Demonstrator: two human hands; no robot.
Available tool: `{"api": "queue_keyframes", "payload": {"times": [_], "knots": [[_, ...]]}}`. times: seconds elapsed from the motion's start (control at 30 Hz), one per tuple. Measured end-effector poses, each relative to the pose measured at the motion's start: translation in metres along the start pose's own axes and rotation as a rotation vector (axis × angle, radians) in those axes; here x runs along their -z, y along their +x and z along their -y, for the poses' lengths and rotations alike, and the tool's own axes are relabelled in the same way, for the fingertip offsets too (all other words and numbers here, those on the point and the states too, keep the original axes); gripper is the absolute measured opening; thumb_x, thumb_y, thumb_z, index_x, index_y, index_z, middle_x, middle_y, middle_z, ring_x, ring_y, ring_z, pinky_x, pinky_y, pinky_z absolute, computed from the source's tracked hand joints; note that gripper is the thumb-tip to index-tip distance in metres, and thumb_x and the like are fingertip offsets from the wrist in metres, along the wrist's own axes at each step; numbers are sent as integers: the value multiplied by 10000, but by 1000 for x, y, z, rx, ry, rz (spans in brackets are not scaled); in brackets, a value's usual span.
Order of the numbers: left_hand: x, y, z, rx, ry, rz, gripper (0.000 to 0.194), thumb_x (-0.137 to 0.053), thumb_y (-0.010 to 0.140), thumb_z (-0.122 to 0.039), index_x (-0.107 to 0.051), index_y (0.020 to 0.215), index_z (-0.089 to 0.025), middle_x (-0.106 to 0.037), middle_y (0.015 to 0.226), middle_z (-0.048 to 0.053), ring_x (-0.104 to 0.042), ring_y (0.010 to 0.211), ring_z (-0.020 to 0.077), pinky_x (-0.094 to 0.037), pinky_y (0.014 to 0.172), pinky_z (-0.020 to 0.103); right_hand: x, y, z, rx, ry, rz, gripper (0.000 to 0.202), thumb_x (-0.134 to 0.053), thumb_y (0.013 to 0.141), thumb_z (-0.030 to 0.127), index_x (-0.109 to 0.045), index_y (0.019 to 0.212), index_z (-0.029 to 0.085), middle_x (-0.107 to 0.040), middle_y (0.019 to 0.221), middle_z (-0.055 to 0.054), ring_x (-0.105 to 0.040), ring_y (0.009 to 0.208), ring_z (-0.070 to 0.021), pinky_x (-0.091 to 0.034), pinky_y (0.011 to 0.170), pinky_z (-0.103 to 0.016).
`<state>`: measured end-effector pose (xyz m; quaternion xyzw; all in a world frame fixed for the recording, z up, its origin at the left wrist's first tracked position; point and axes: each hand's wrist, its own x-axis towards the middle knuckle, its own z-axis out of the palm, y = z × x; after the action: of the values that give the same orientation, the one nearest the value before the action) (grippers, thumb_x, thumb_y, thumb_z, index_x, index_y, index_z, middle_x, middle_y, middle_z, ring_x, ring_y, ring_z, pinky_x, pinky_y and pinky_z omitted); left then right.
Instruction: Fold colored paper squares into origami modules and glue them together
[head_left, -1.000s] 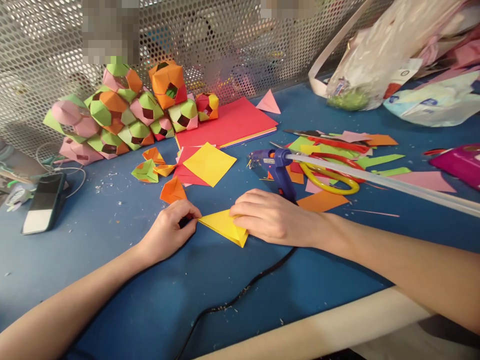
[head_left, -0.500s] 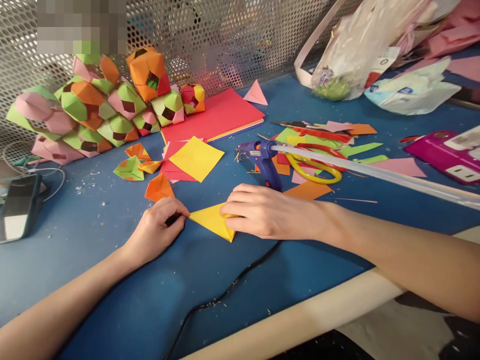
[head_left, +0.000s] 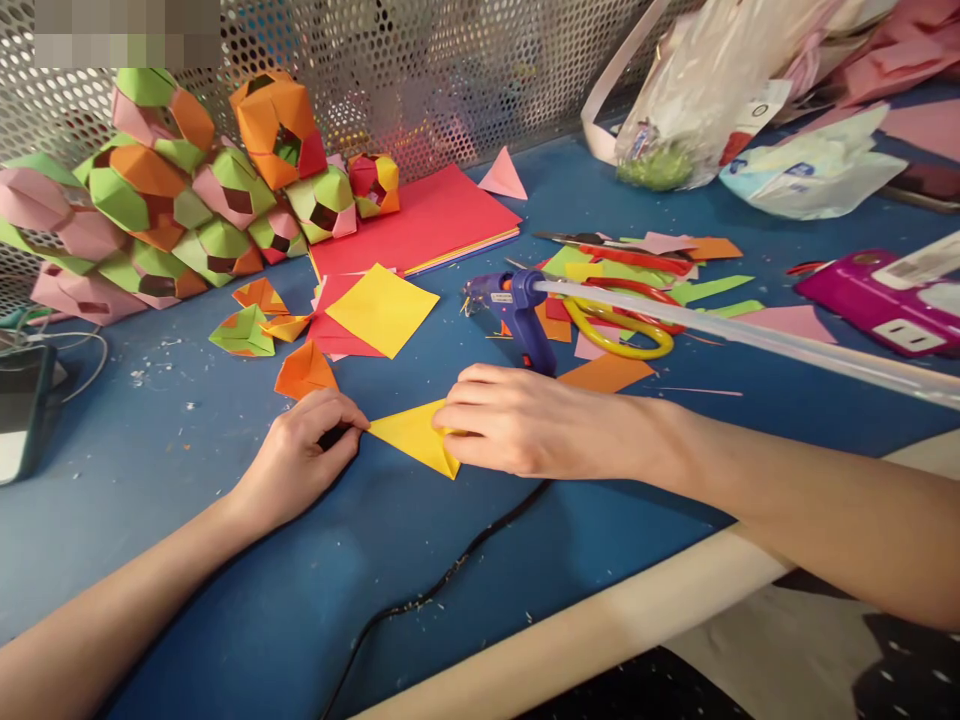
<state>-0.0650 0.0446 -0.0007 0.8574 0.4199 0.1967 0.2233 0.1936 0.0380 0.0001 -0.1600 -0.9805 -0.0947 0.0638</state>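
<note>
A folded piece of yellow paper lies on the blue table between my hands, shaped like a triangle. My left hand pinches its left corner between thumb and fingertips. Over its right part rests my right hand, fingers curled and pressing on the paper, hiding that end. Just beyond my left hand sits a folded orange paper piece. A flat yellow square lies on red paper farther back. Behind my right hand is a blue glue gun with a long clear glue stick.
Folded paper modules are stacked at the back left, beside a stack of red sheets. Yellow-handled scissors lie among paper scraps. A purple tool is at right, a phone at left. A black cord crosses the front.
The whole scene has shifted slightly left and up in view. Both hands keep their hold on the yellow paper, with little visible change in its shape.
</note>
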Motion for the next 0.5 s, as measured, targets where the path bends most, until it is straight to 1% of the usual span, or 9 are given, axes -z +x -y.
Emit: {"api": "queue_keyframes", "payload": {"times": [0.13,0.33,0.5], "knots": [[0,0,1,-2,2,6,156,-471,835,-109,-606,819,-186,-613,865,30,-581,833,149,-461,743,269,0,-1,0,1,8,3,223,-413,888,57,-554,747,158,-569,820,-31,-482,783,-158,-342,734,-315],[-1,0,2,-6,4,6,162,-464,834,-112,-607,820,-187,-614,870,35,-578,833,154,-463,750,285,0,0,-1,13,-6,-9,230,-406,898,62,-569,765,158,-573,816,-33,-484,780,-156,-338,724,-313],[0,0,2,-5,-2,3,162,-464,827,-118,-609,814,-188,-620,868,38,-582,827,157,-468,743,289,3,0,0,9,-1,11,241,-407,898,65,-574,750,156,-577,803,-34,-488,770,-156,-340,720,-313]]}}
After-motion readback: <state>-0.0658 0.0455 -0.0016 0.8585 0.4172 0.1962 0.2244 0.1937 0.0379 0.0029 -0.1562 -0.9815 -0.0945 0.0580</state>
